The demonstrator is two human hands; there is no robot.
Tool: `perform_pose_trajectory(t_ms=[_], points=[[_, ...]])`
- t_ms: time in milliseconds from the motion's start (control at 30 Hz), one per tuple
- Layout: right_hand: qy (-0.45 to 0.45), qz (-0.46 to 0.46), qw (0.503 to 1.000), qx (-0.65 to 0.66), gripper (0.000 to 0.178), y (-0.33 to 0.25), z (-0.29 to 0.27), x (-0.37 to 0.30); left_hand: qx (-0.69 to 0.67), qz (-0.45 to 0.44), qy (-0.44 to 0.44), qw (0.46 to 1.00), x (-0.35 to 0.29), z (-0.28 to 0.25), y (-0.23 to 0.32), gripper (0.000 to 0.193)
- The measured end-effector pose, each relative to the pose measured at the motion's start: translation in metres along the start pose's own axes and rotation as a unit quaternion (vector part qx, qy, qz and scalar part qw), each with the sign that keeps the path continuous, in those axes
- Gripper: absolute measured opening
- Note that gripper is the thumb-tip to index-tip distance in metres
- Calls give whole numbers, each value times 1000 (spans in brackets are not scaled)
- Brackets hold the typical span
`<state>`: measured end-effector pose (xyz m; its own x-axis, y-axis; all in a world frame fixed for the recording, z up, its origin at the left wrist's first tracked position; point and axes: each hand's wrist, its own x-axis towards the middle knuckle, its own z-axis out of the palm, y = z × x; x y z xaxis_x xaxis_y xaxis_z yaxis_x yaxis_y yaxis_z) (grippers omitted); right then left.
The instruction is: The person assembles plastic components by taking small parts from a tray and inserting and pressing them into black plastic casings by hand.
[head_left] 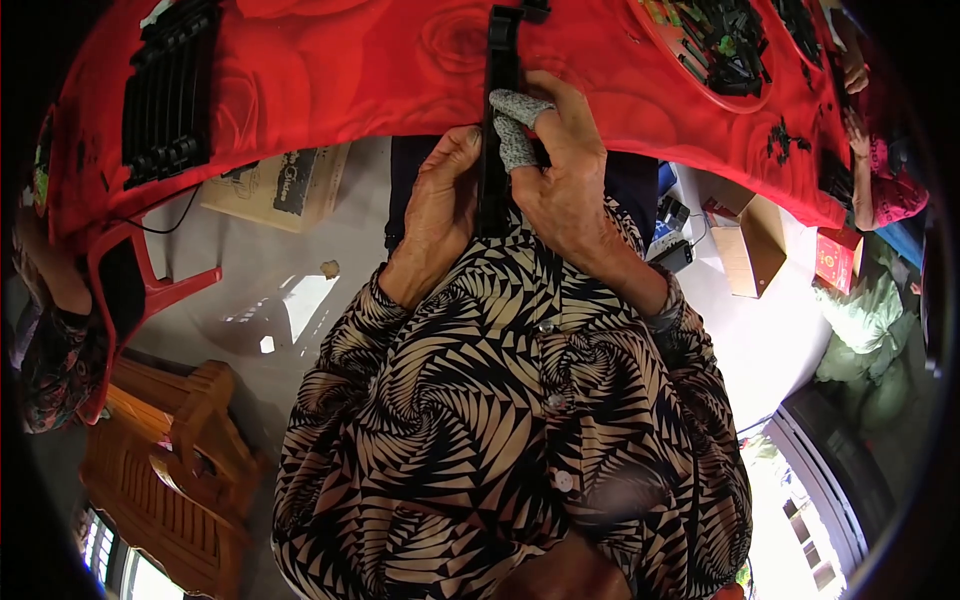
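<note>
A long, narrow black plastic strip lies lengthwise away from me, over the near edge of the red cloth-covered table and down toward my lap. My left hand is closed at its left side, thumb up against it. From the right, my right hand grips the same strip, with grey knitted covers on two of its digits. Fingers beneath the strip are hidden. At the strip's far end sits a small black part.
Left on the table lies a row of similar black strips. A red basin at far right holds small black pieces. Cardboard boxes, a red chair and wooden furniture stand below. Other people's arms show at both sides.
</note>
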<state>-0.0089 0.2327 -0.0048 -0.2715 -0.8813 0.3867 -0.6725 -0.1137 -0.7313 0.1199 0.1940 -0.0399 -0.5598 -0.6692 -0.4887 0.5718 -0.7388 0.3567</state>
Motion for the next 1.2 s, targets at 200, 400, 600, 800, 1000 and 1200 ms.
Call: perform_pose_trajectory(t_ms=[200, 400, 600, 800, 1000, 1200], points=[[-11, -15, 999, -33, 38, -10, -2, -1, 2, 3, -2, 1000, 3, -7, -2, 12], [-58, -80, 971, -218, 25, -18, -1, 0, 44, 20, 24, 999, -7, 9, 4, 13], [-95, -84, 951, -283, 21, -26, -2, 4, 290, 44, 44, 955, -19, 25, 17, 23], [-162, -22, 962, -220, 38, -39, -24, 15, 407, 73, 30, 910, -16, 23, 24, 27], [-44, -14, 997, -65, 44, -22, -34, 11, 263, 1, -5, 965, -29, 42, 26, 32], [-89, 262, 948, 159, 44, -38, -50, 5, 231, 67, -50, 969, -27, 40, 20, 37]])
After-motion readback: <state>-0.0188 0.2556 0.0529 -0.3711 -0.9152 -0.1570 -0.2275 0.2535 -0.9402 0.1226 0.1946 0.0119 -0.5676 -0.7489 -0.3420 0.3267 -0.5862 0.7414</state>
